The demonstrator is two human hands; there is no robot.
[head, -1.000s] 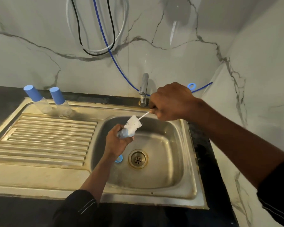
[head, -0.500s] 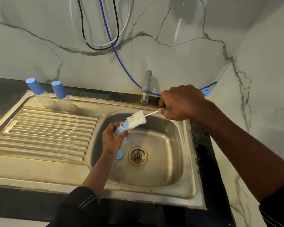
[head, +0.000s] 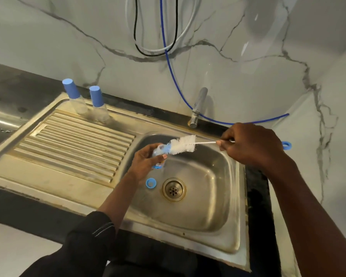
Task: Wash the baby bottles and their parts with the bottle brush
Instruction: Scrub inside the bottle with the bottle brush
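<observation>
Over sink (head: 208, 198), bottle (head: 157, 152) in left fingers (head: 147, 154)

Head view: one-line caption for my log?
Over the sink, left hand holds a baby bottle; right hand pinches the bottle brush by its wire, tip at the bottle's mouth.

Desk (head: 18, 86): dark stone top, running along the marble wall.
- Sink unit (head: 48, 176): steel, yellowed, set into the desk. The ribbed drainboard (head: 74, 144) lies toward the desk's left end and the basin (head: 208, 206) toward its right.
- Tap (head: 198, 106): chrome, upright at the far edge behind the basin.
- Corner bottle (head: 74, 98) and second bottle (head: 99, 105): clear with blue caps, upright, just beside each other at the drainboard's far-left corner.
- Blue ring (head: 150, 183): on the basin floor, just beside the drain (head: 173, 189).
</observation>
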